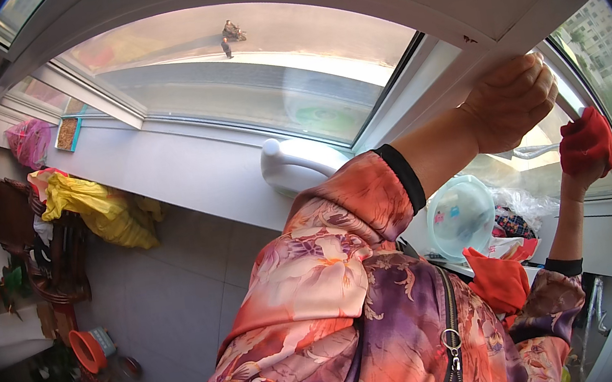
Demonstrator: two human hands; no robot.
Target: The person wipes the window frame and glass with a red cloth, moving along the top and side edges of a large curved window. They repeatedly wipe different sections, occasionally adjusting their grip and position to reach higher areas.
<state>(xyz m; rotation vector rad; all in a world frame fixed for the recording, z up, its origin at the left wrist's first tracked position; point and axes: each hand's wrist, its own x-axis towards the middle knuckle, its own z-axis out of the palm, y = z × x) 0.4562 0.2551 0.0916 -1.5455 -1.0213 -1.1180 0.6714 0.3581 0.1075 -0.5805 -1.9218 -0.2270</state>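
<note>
My left hand [514, 100] is raised with curled fingers against the white window frame [441, 72]; whether it grips the frame or something in the palm is hidden. A red cloth [586, 142] covers the fingers of my right hand [589, 172], which holds it against the narrow white frame of the window sash at the right. Below my left forearm a pale blue-green plastic basin [461, 218] stands tilted on the sill. Another red cloth [500, 280] lies close to my torso, beside the sill.
A white plastic jug [302, 159] stands on the windowsill [187, 169]. Clear plastic wrapping [522, 202] lies beside the basin. At the left are a pink bag [29, 143], a chair [8, 216] with a yellow plastic bag [106, 214], and an orange container [88, 351]. Two people are outside.
</note>
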